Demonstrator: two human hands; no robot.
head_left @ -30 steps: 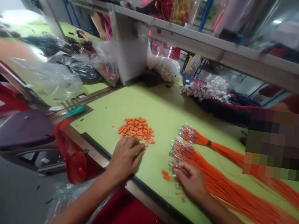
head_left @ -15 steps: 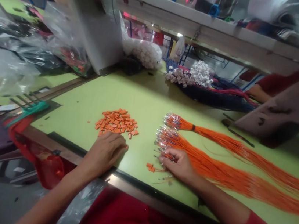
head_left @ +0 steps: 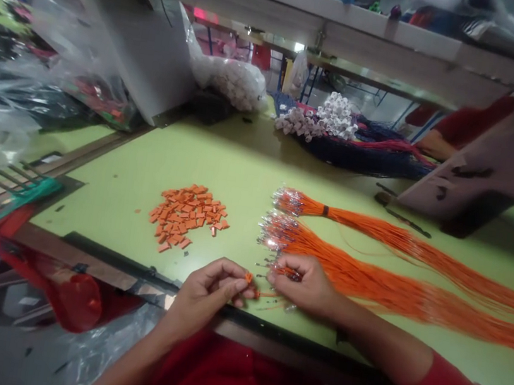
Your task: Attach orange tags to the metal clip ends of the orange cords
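Note:
Between the thumb and fingers of my left hand (head_left: 215,288) is a small orange connector housing (head_left: 249,277), close to the table's front edge. My right hand (head_left: 304,285) is closed on several orange wires (head_left: 292,274) whose metal-tipped ends poke out toward the left. A loose pile of orange connector housings (head_left: 190,212) lies on the green tabletop, up and left of my left hand. Beyond my right hand stretches a thick bundle of orange wires (head_left: 346,269) with shiny terminals at its left end. Behind it lies a second bundle (head_left: 353,217), tied with a dark band.
White connectors on dark wires (head_left: 339,118) lie at the back, beside a clear bag of white parts (head_left: 239,81). A shelf (head_left: 282,14) spans above. A green-wrapped pronged holder (head_left: 30,189) sits at the left edge. Another person's arm (head_left: 440,145) shows at the back right.
My left hand has moved from the pile's near edge rightward, close to my right hand, and now has an orange connector housing. My right hand keeps its grip on the wires. The view has shifted slightly.

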